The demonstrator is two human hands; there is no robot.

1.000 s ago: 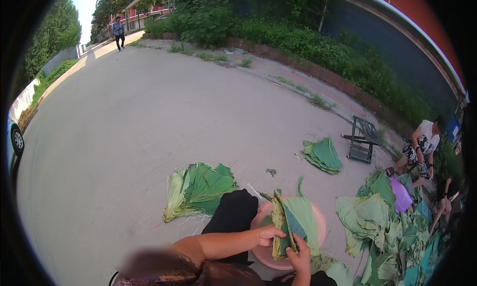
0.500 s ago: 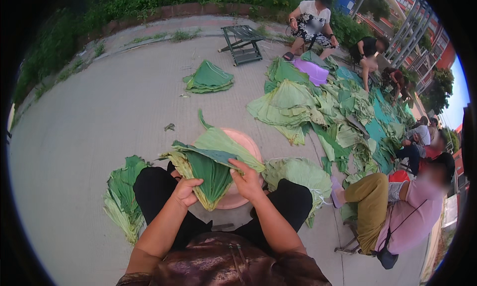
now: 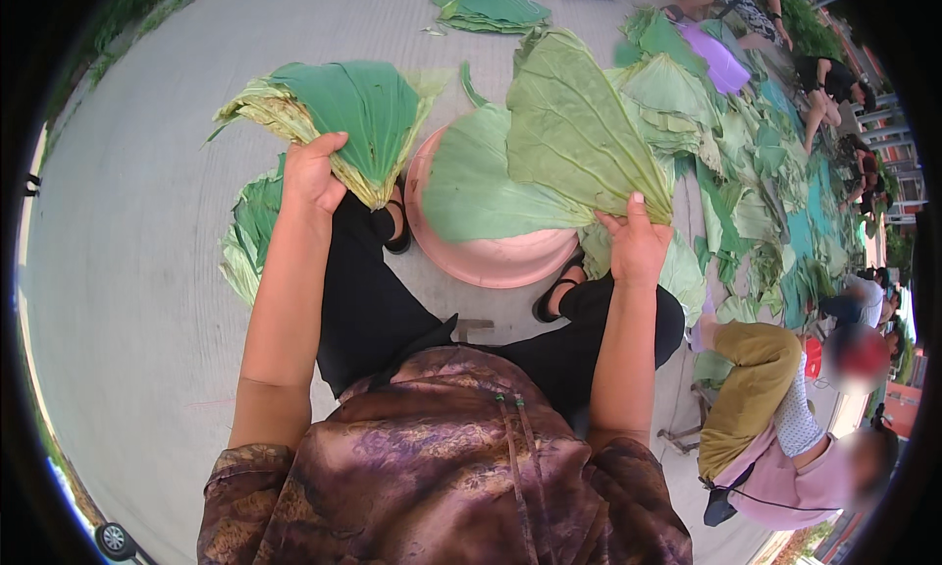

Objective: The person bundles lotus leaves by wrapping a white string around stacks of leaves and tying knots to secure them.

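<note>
Both forearms go up from the lower edge, approx. parallel and well apart. Left hand [image 3: 312, 172] is raised a bit higher, fingers [image 3: 329, 145] curled closed in a grip, back of hand to the camera. Right hand [image 3: 638, 243] is also closed, thumb up, wrist straight, elbow bent near the knee.

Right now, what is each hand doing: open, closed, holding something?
Left hand: closed on a folded bundle of dark green leaves.
Right hand: closed on the edge of a large pale green leaf.
</note>
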